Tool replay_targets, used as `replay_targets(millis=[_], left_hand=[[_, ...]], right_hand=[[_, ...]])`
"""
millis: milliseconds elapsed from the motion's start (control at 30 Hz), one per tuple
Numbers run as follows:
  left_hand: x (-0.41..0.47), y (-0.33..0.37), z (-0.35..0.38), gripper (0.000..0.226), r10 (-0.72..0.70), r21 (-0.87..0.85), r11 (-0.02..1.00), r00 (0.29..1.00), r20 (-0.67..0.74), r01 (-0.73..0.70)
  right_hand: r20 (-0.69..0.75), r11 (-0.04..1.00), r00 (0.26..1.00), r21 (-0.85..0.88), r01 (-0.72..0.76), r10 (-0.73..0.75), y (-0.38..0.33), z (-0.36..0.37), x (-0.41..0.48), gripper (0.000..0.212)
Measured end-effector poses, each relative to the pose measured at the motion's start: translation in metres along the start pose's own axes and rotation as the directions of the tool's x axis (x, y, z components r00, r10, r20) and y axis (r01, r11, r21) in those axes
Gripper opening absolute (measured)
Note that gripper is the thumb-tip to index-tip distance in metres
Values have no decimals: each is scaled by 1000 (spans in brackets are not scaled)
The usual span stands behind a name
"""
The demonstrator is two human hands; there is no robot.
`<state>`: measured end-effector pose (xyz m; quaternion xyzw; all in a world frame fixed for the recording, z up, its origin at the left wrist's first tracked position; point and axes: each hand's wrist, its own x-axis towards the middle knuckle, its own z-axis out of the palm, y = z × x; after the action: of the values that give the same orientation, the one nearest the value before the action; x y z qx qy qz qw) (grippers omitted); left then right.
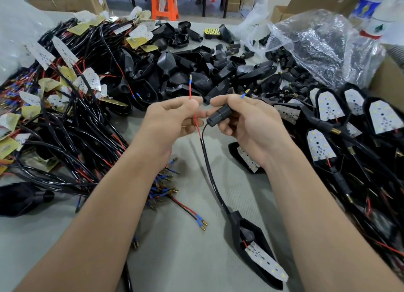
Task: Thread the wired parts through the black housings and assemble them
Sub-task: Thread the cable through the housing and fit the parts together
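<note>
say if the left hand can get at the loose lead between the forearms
Probably yes: the loose lead lies uncovered on the table, but the left hand is pinching a red wire.

Both forearms are bare and enter from the lower edge, converging toward mid-frame: left forearm (105,215) from lower left, right forearm (317,204) from lower right.

Left hand (168,119): back toward the camera, thumb and forefinger pinching a thin red wire (190,90), remaining fingers curled beneath the palm.

Right hand (247,125): back uppermost, fingers (220,99) curled round a small black housing (218,114), thumb lying along its top.

The hands sit level with each other, fingertips nearly meeting. Both wrists are roughly straight, angled slightly inward.
</note>
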<state>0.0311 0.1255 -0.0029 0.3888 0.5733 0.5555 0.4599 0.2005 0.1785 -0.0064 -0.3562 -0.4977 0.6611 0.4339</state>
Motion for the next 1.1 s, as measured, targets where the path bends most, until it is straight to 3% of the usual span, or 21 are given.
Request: replay_targets(millis=[133,267,333,400,467,533,733,900,1100], left_hand=[[0,6,-6,26,-37,-220,975,998,-41,27],[0,9,-11,51,-64,-385,917,992,106,100],[0,8,-9,53,-42,-298,951,986,162,89],[-1,7,-5,42,-34,-97,994,987,156,49],[-1,7,-2,32,-6,116,993,992,126,-9],[-2,5,-1,30,17,216,975,991,134,-46],[0,1,-4,45,9,207,977,970,242,-61],[-3,3,-5,43,44,192,976,962,271,-99],[-6,2,-2,44,11,263,961,961,276,-86]], right_hand=[[-82,998,997,-62,10,-15,2,2,2,33],[-197,1000,980,-3,28,-28,5,3,3,31],[-226,998,974,45,39,-28,5,3,3,30],[-231,994,973,95,56,-33,4,4,3,30],[-209,987,977,145,69,-37,2,4,4,31],[-180,982,983,174,67,-35,2,5,4,32],[-160,979,987,194,64,-32,2,6,3,32],[-204,982,979,181,56,-18,2,5,3,32],[-156,987,987,154,54,-30,2,6,3,32]])
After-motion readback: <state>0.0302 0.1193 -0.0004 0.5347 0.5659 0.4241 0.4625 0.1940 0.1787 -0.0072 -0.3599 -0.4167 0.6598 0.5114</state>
